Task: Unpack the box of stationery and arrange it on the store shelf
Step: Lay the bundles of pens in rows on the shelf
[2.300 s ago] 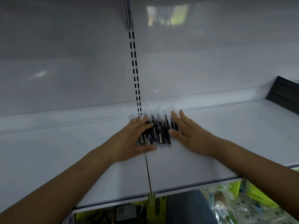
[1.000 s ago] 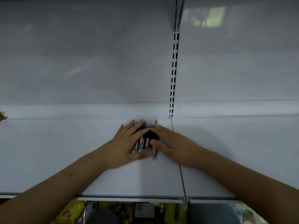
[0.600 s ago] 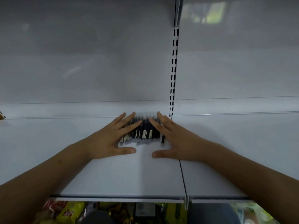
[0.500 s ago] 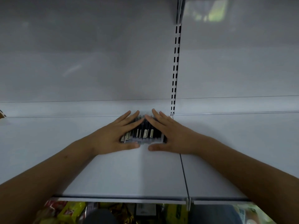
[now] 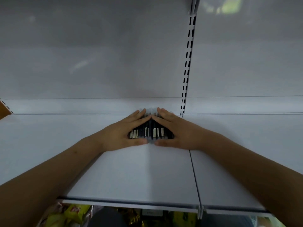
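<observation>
A row of several dark pens (image 5: 150, 132) with pale labels lies side by side on the white store shelf (image 5: 131, 174), close to the back wall. My left hand (image 5: 122, 134) lies flat with straight fingers against the left side of the row. My right hand (image 5: 177, 132) lies flat against the right side. The fingertips of both hands nearly meet over the far ends of the pens, and the thumbs nearly meet along the near ends. The outer pens are partly hidden under my fingers.
A slotted upright rail (image 5: 187, 63) runs up the back wall just right of the pens. A seam (image 5: 195, 174) splits the shelf into two boards. Colourful packaged goods (image 5: 72, 213) sit on the level below. A brown edge (image 5: 4, 108) shows at far left.
Both hands have closed in around the pens and pushed them toward the back wall; fingertips and thumbs now nearly touch, and the row is tighter.
</observation>
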